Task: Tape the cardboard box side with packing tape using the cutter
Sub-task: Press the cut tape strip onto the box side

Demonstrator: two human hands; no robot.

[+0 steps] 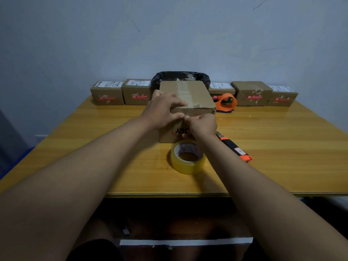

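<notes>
Both hands work the near top edge of a cardboard box at mid-table.

Nearest lies the packing tape roll, with the cutter to its right. Behind the roll stands the cardboard box; the left hand spreads over its top while the right hand pinches something thin at the edge, likely tape. The box looks light and stiff, best steadied from above. The glossy wooden table may let it slide. Farther off, parcels line a plain wall.
</notes>
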